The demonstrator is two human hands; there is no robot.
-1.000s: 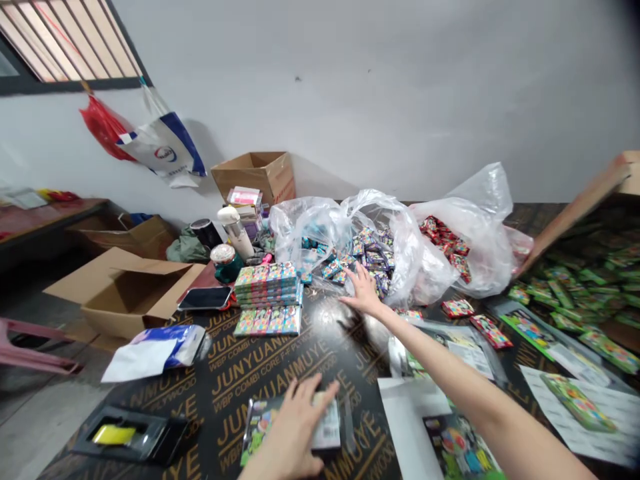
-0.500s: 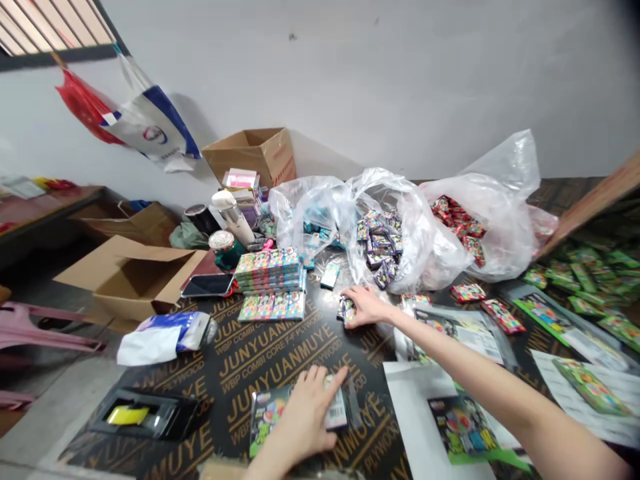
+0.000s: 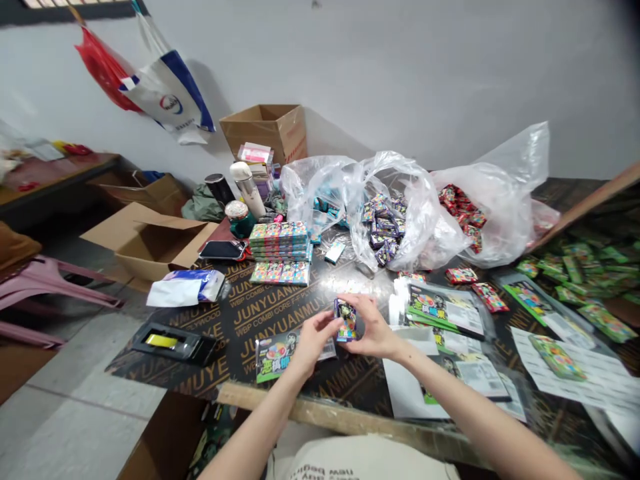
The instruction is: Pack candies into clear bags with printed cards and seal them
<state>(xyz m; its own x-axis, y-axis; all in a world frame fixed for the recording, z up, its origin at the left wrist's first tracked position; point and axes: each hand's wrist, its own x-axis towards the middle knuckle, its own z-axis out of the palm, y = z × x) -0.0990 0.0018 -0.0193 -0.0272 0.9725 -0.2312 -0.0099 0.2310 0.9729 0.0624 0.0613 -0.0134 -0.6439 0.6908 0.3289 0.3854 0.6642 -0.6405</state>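
A small purple printed packet (image 3: pixel 345 320) is between my two hands, just above the black board. My right hand (image 3: pixel 371 328) grips it by its top and bottom edges, fingers curled round the right side. My left hand (image 3: pixel 314 340) pinches at its left edge, the thumb lying against the packet's face. Under my left hand lies a flat black and green printed wrapper (image 3: pixel 274 357), partly covered by that hand. Similar purple packets (image 3: pixel 384 230) fill an open clear plastic bag behind my right hand.
Stacked colourful packets (image 3: pixel 280 273) and a phone (image 3: pixel 223 250) stand left of centre. A light blue packet (image 3: pixel 335 251) lies alone. Printed wrappers (image 3: pixel 445 310) and loose red packets (image 3: pixel 490 297) are at right. The table's wooden edge (image 3: pixel 350 417) runs in front of me.
My right hand has drawn back from near the bags towards me, bringing the purple packet. My left hand has lifted off the wrapper to meet it. The view has shifted.
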